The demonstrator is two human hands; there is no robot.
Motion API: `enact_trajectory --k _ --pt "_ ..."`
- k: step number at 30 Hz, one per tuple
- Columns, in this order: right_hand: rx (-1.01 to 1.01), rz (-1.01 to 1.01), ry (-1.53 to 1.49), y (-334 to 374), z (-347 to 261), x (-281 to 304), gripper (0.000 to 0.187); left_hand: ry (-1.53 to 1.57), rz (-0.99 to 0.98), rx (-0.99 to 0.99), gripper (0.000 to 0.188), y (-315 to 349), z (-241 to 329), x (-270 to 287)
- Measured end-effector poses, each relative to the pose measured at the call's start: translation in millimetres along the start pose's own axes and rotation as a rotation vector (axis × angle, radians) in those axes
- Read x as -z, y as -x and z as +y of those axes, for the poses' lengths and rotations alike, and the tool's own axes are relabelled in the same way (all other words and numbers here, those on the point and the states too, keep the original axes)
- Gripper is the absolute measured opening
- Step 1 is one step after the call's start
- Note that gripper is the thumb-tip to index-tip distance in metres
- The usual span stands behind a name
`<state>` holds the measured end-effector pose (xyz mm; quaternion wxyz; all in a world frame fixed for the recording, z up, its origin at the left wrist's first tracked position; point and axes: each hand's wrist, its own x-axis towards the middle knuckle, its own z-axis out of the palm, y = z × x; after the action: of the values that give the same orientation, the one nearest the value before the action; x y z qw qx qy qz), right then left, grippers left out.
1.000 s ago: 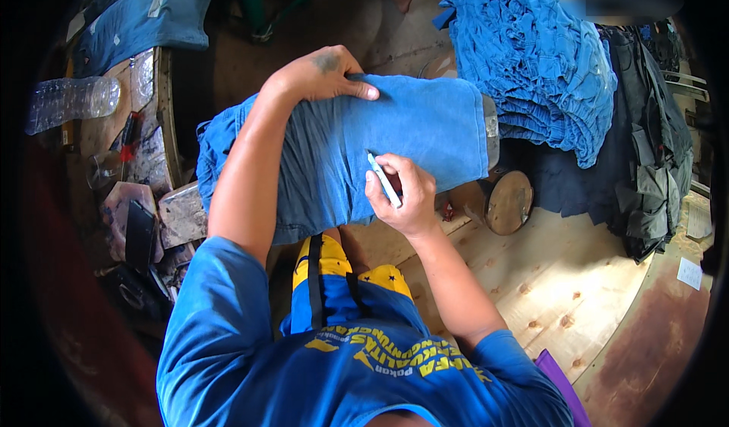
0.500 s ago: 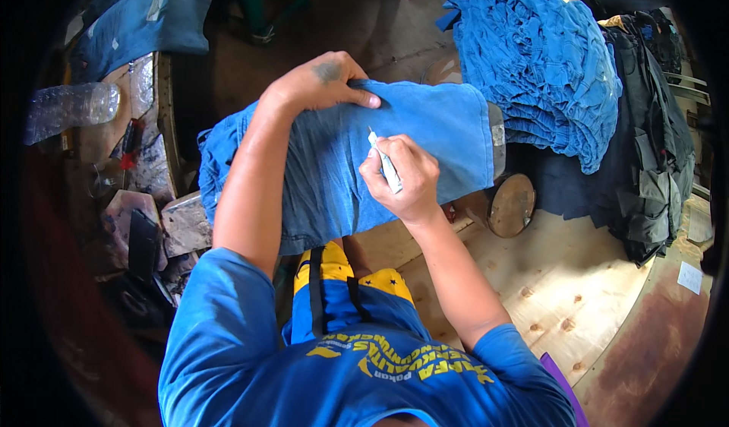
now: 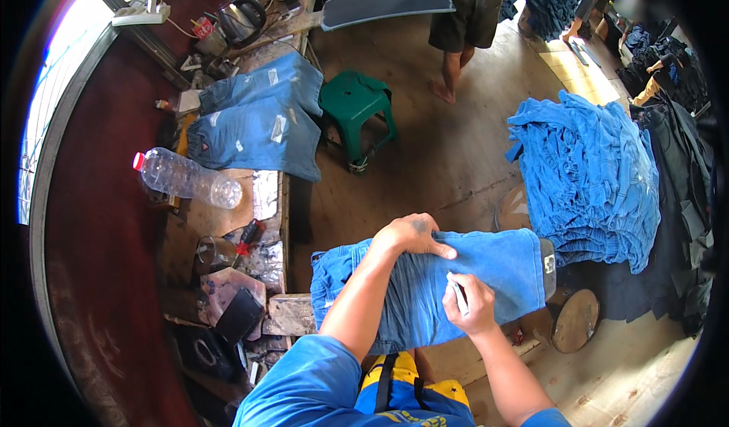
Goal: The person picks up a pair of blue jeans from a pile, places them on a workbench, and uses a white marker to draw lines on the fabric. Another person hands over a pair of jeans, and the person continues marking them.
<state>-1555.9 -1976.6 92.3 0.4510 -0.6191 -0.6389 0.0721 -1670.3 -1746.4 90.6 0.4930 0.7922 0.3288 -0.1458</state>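
A piece of blue denim (image 3: 505, 264), folded or pulled over a flat board, lies crosswise before me. The dark end of the board (image 3: 549, 266) sticks out at its right. My left hand (image 3: 414, 237) grips the denim's far edge, thumb on top; its other fingers are partly hidden. In my right hand (image 3: 474, 309) is a slim white pen-like tool (image 3: 458, 296), pinched between the fingers. Its tip is at the cloth, just below my left thumb; whether it touches, I cannot tell. Bunched, creased denim gathers toward the left end.
On my right rises a tall pile of blue denim (image 3: 588, 184). A green stool (image 3: 355, 112) stands ahead. The left workbench holds denim shorts (image 3: 262, 127), a plastic bottle (image 3: 190, 176), a red-handled tool (image 3: 247, 238) and a kettle (image 3: 241, 20). Another person (image 3: 465, 20) stands beyond.
My view has tilted up and left, bringing the workbench, stool and other people into sight. Both hands keep about the same place on the denim.
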Motion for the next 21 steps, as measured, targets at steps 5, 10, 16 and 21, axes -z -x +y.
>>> enact_trajectory --k 5,10,16,21 --pt "0.003 -0.042 0.055 4.9 -2.3 1.9 0.026 0.021 -0.111 0.007 0.080 6.9 8.3 7.9" --pt "0.048 -0.090 0.088 11.6 -8.4 7.3 0.027 -0.009 -0.040 -0.036 0.073 13.6 15.9 9.9" --pt "0.066 -0.092 0.085 15.7 -5.3 7.8 0.027 0.030 -0.089 -0.043 0.073 9.0 10.1 9.0" --pt "0.066 -0.096 0.086 15.3 -5.8 6.9 0.027 -0.046 -0.030 -0.106 0.066 11.6 7.4 10.2"
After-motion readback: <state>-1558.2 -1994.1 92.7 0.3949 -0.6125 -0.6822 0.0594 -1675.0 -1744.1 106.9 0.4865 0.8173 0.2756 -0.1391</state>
